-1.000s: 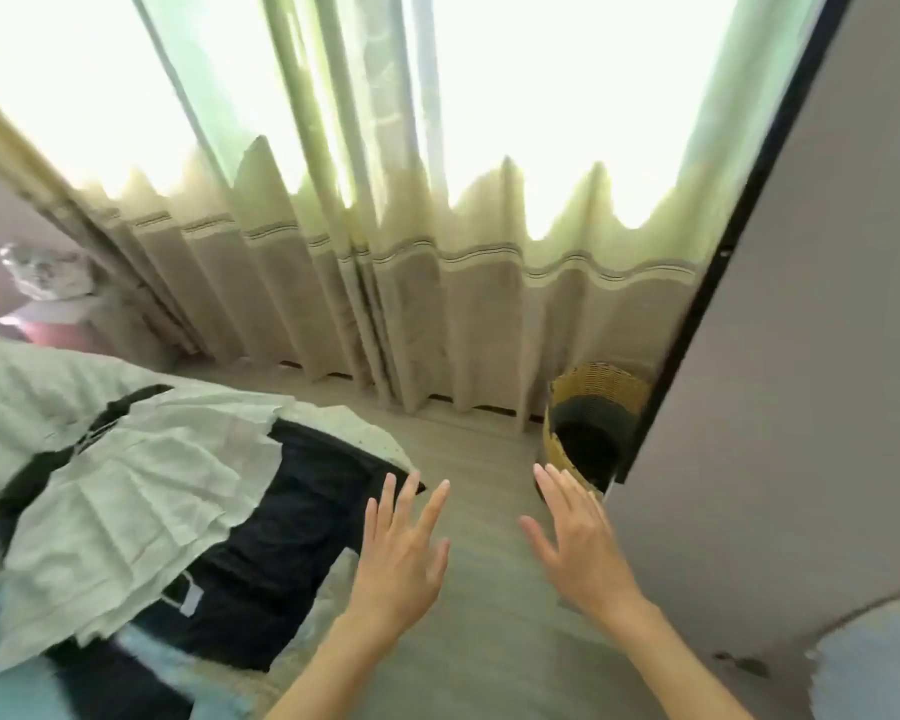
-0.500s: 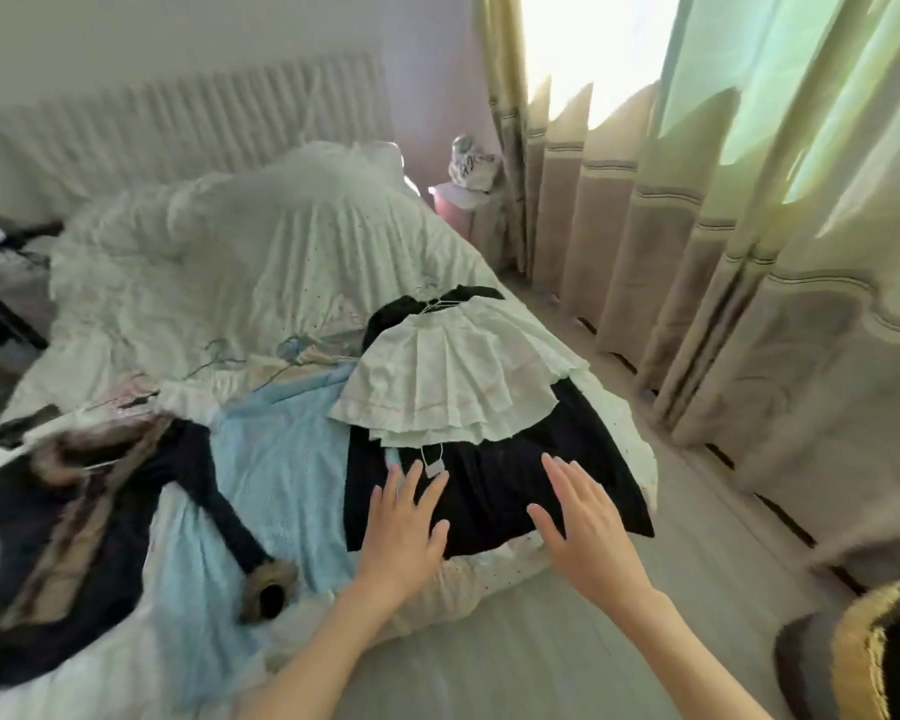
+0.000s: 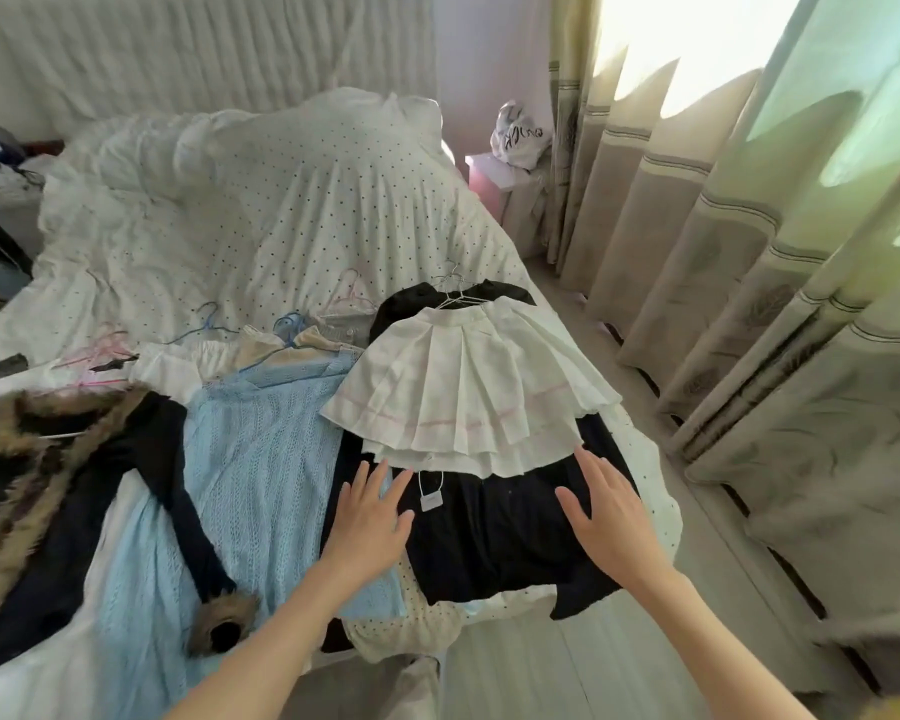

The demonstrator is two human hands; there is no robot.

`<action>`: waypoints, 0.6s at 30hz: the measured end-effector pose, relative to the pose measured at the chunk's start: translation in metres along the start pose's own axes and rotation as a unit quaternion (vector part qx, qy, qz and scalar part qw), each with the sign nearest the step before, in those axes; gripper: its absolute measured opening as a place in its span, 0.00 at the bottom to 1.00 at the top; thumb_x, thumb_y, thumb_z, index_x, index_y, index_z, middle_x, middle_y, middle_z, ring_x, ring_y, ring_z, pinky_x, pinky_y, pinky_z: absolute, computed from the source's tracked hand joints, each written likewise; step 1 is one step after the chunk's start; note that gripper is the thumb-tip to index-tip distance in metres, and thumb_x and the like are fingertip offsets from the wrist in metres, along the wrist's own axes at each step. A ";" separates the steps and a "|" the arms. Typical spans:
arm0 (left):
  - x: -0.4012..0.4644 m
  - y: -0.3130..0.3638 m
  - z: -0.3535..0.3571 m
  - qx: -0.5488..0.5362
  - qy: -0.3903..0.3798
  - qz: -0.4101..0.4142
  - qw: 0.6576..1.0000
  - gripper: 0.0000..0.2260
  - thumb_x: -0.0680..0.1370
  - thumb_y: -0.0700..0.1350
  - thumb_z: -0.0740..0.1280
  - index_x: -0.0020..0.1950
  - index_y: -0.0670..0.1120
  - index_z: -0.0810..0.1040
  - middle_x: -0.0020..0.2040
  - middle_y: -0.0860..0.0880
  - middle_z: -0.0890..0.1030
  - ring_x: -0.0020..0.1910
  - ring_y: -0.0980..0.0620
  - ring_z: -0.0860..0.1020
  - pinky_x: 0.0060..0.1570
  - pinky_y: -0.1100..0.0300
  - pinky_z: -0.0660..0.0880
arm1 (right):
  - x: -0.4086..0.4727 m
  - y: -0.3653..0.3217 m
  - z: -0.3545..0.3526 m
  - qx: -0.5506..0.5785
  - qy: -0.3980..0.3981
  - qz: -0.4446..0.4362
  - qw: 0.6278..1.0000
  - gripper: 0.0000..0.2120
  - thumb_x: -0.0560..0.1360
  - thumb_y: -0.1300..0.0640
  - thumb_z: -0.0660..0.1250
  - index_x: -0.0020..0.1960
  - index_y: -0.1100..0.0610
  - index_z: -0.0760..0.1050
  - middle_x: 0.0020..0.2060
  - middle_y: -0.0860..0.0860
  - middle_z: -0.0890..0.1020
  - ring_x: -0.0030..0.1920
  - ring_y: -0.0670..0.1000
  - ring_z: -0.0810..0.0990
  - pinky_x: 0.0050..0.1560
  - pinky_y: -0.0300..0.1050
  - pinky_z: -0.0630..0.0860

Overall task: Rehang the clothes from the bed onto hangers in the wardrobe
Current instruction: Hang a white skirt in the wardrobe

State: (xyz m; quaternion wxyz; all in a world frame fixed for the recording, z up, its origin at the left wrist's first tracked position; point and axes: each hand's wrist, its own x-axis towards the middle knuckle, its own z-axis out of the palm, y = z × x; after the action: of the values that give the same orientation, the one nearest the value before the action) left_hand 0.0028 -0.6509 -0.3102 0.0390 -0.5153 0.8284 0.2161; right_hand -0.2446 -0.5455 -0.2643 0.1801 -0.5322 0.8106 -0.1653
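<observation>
Over the black garment — left hand, right hand both spread flat, empty; white pleated skirt at 12 o'clock.

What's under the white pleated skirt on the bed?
A black garment lies under the white pleated skirt, showing above and below it. A price tag hangs out. Anything deeper is covered.

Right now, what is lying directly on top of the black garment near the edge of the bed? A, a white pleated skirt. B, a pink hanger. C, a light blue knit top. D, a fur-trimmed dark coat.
A: the white pleated skirt is spread over the upper part of the black garment, just beyond the open left hand and right hand.
</observation>
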 end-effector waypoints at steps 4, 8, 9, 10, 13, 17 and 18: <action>0.074 -0.021 0.003 -0.001 -0.026 -0.009 1.000 0.24 0.81 0.50 0.53 0.76 0.51 0.50 0.77 0.46 0.48 0.75 0.45 0.43 0.72 0.48 0.46 | 0.076 0.001 0.013 -0.017 -0.013 0.020 1.000 0.27 0.80 0.48 0.56 0.75 0.54 0.54 0.73 0.50 0.61 0.74 0.50 0.56 0.72 0.47 0.55; 0.142 -0.042 -0.008 -0.012 -0.049 -0.025 0.998 0.25 0.81 0.49 0.53 0.77 0.51 0.48 0.77 0.46 0.47 0.75 0.45 0.44 0.72 0.50 0.46 | 0.149 -0.002 0.022 -0.021 -0.039 0.043 0.998 0.28 0.80 0.48 0.56 0.75 0.56 0.54 0.73 0.52 0.62 0.73 0.51 0.59 0.72 0.47 0.56; 0.158 -0.046 -0.012 -0.012 -0.052 -0.025 0.998 0.25 0.81 0.49 0.53 0.77 0.51 0.49 0.77 0.46 0.47 0.75 0.45 0.44 0.72 0.51 0.46 | 0.164 -0.002 0.023 -0.023 -0.040 0.047 0.998 0.27 0.80 0.48 0.56 0.75 0.56 0.54 0.73 0.52 0.62 0.72 0.51 0.60 0.71 0.46 0.57; 0.174 -0.050 -0.015 -0.009 -0.057 -0.024 0.998 0.25 0.81 0.49 0.53 0.77 0.50 0.49 0.77 0.46 0.48 0.75 0.45 0.44 0.72 0.51 0.46 | 0.179 -0.002 0.025 -0.027 -0.042 0.048 0.998 0.27 0.80 0.49 0.57 0.75 0.56 0.54 0.72 0.52 0.63 0.72 0.52 0.60 0.71 0.46 0.57; 0.213 -0.059 -0.019 -0.014 -0.074 -0.028 0.997 0.25 0.81 0.50 0.54 0.76 0.51 0.50 0.77 0.45 0.49 0.75 0.45 0.45 0.72 0.51 0.46 | 0.218 0.004 0.030 -0.047 -0.056 0.044 0.996 0.27 0.79 0.50 0.58 0.75 0.56 0.55 0.72 0.53 0.64 0.71 0.53 0.62 0.69 0.46 0.58; 0.263 -0.070 -0.022 -0.019 -0.070 -0.035 0.997 0.25 0.81 0.50 0.55 0.76 0.51 0.51 0.77 0.45 0.50 0.75 0.45 0.45 0.72 0.50 0.45 | 0.283 0.022 0.038 -0.074 -0.076 0.031 0.994 0.27 0.79 0.50 0.59 0.74 0.57 0.57 0.70 0.54 0.66 0.70 0.54 0.64 0.69 0.48 0.60; 0.278 -0.073 -0.023 -0.018 -0.069 -0.039 0.997 0.25 0.81 0.50 0.55 0.76 0.51 0.51 0.77 0.45 0.50 0.75 0.44 0.46 0.72 0.49 0.46 | 0.302 0.027 0.040 -0.078 -0.080 0.025 0.993 0.27 0.79 0.50 0.59 0.74 0.58 0.58 0.70 0.55 0.67 0.69 0.55 0.65 0.68 0.48 0.60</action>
State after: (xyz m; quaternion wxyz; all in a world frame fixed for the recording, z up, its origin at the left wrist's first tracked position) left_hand -0.0593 -0.9198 -0.3928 0.0954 -0.5317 0.7989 0.2646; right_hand -0.3592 -0.8164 -0.3471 0.2058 -0.5356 0.8172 -0.0539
